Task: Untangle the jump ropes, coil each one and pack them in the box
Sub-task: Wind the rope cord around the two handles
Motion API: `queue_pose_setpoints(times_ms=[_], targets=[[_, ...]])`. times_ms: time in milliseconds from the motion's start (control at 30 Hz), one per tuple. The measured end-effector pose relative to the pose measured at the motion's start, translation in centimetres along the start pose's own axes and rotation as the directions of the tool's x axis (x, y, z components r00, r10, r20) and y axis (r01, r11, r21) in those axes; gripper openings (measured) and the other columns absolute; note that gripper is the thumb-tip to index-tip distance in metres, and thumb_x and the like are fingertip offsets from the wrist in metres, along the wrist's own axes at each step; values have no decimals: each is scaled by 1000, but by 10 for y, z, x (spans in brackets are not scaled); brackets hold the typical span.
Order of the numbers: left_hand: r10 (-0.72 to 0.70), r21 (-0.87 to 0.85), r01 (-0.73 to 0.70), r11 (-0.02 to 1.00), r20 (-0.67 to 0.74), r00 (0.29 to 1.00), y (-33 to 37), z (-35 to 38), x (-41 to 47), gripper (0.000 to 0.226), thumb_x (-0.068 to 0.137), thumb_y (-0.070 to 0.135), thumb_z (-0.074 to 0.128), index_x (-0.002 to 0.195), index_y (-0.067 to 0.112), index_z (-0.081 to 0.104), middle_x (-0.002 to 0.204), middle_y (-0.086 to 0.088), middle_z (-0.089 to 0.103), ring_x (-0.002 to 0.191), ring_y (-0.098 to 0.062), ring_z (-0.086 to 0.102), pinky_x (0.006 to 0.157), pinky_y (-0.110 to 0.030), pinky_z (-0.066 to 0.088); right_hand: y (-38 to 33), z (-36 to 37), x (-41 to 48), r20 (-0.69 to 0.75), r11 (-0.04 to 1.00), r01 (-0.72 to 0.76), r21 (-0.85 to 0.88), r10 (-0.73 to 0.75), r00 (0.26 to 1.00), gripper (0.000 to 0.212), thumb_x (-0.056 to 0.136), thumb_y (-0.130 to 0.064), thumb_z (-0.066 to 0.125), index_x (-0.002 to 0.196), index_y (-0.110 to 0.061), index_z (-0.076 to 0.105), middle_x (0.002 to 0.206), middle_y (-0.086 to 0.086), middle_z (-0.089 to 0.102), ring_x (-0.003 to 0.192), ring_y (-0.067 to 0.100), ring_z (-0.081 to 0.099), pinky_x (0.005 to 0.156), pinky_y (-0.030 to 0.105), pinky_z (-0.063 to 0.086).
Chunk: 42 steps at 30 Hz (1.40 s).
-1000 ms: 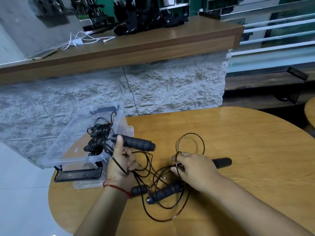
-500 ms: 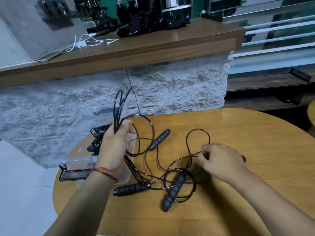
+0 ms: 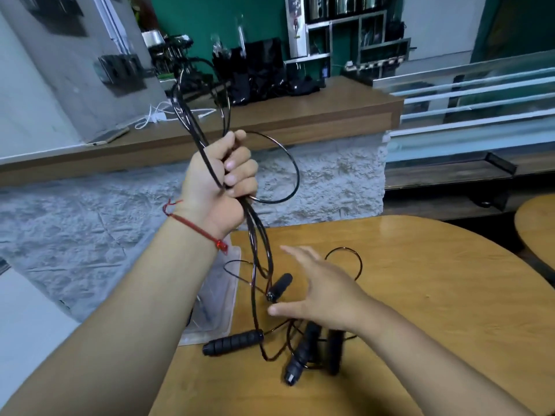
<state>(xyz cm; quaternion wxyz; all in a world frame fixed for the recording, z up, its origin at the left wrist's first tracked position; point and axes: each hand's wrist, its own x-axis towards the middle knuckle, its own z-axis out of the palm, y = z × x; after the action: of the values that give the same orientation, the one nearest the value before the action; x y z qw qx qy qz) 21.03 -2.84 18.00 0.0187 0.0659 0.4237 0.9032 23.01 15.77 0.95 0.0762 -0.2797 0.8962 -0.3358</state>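
My left hand [image 3: 220, 178] is raised high and grips a bundle of thin black jump rope cords [image 3: 261, 235], which loop above my fist and hang down to the table. Several black foam handles lie below: one [image 3: 232, 342] near the table's left edge, one [image 3: 280, 286] tilted up on its cord, two [image 3: 303, 352] under my right wrist. My right hand [image 3: 324, 292] hovers open over the handles, fingers spread, holding nothing. The clear plastic box [image 3: 216, 307] is mostly hidden behind my left forearm.
The round wooden table [image 3: 435, 295] carries the ropes. Behind it runs a rough white stone wall with a wooden counter [image 3: 300, 115] holding a phone, a white cable and dark items. Another round table's edge [image 3: 537, 229] shows at the right.
My left hand has lifted the bunched cords from table height to well above it, dragging handles leftward. My right hand let go of the cord and opened. The view tilted upward.
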Motion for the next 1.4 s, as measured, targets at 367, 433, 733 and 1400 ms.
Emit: queue_pose_setpoints(times_ms=[367,433,733,1400], targets=[[274,423,-196,885,-133,952,0,-1,-5,23,113,21,41,99,14,59,55,6,29,39,-6,22,35,-16,17,-63,-34,14,-129,511,83,856,56,990,40,110,-34,45,103,-4,71,59,-1,58,44,15,36,42,21,24],[277,624,-142,769,-124,953,-10,-9,-9,22,111,19,45,99,13,61,56,6,33,41,-8,24,39,-18,17,-69,-51,15,-156,514,73,855,120,980,42,107,-44,52,91,-11,71,54,-5,47,43,8,30,39,19,20],[383,438,-304,846,-102,918,0,22,-1,18,112,18,46,108,6,60,58,2,38,41,-10,30,38,-18,25,-100,-83,32,-66,831,100,548,-77,995,25,104,-60,48,109,-43,66,79,-36,67,72,-20,62,75,11,41],[-129,630,100,770,1,992,-55,-15,-18,99,81,84,57,149,12,50,140,-2,64,130,-24,60,108,-36,49,-122,-168,84,-298,361,239,902,117,947,34,107,-45,57,78,-28,49,62,-8,36,65,14,7,38,21,14]])
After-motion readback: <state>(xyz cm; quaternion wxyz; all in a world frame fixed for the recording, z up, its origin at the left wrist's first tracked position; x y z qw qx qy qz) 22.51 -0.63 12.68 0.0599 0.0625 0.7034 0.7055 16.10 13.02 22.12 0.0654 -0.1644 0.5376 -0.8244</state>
